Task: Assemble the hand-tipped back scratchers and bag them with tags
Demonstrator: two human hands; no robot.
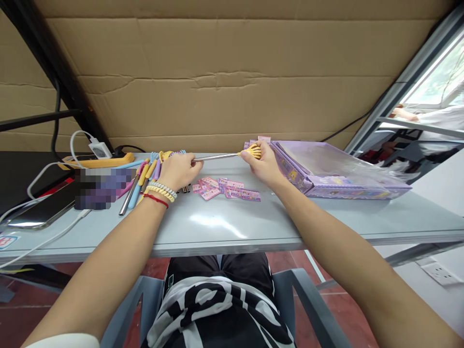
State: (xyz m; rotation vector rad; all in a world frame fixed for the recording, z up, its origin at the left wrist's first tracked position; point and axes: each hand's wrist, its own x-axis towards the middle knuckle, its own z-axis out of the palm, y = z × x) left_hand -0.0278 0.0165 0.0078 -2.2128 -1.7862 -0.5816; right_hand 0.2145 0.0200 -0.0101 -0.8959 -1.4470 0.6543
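My left hand (179,170) is closed around the handle end of a telescopic back scratcher (217,156), whose thin metal rod runs to the right. My right hand (264,166) grips its yellow claw head (253,152). The rod hangs just above the grey table (232,227). Beaded bracelets and a red string circle my left wrist. Under and left of my left hand lie several more scratchers (143,181) with yellow, blue and pink handles. Small pink and purple cards (226,188) lie between my hands.
A purple box (337,176) with a clear plastic lid lies at the right. At the left are a yellow power strip (105,161) with a white charger, white cables and a dark phone (43,212). A cardboard wall stands behind. Another person sits far right.
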